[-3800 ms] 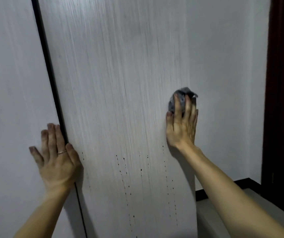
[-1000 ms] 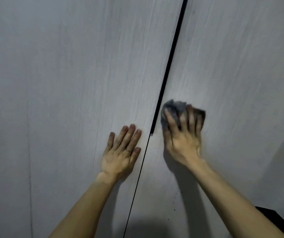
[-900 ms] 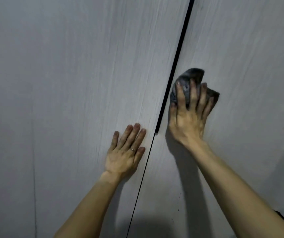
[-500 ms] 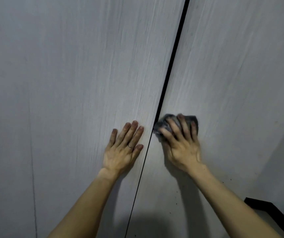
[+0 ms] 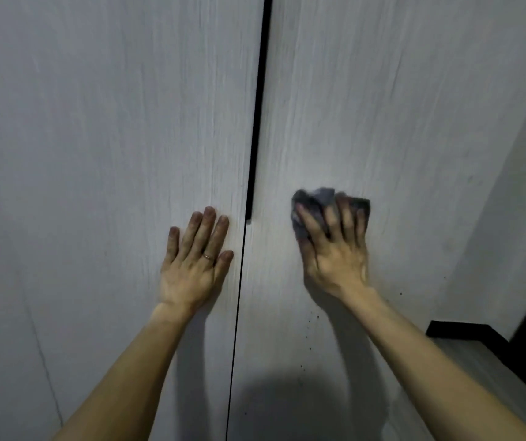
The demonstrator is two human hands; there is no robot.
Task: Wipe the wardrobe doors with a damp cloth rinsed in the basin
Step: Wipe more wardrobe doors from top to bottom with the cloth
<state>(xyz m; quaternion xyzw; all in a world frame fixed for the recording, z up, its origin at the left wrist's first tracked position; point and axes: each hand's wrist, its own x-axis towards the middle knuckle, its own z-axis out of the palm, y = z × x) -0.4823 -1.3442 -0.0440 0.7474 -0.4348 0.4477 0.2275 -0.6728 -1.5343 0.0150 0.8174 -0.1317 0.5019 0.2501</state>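
Observation:
Two pale wood-grain wardrobe doors fill the view, the left door (image 5: 96, 154) and the right door (image 5: 382, 106), split by a dark vertical gap (image 5: 257, 122). My left hand (image 5: 191, 262) lies flat on the left door beside the gap, fingers straight, a ring on one finger. My right hand (image 5: 335, 256) presses a bunched grey cloth (image 5: 315, 198) against the right door with spread fingers; it is motion-blurred. Most of the cloth is hidden under the fingers. No basin is in view.
Small dark specks (image 5: 309, 329) dot the right door below my right hand. A grey surface with a black edge (image 5: 465, 327) juts out at the lower right. A plain wall (image 5: 525, 186) and a dark frame lie to the right.
My right hand swept the cloth up beside the gap, back down, and now rightward away from the gap. My left hand stays flat on the left door.

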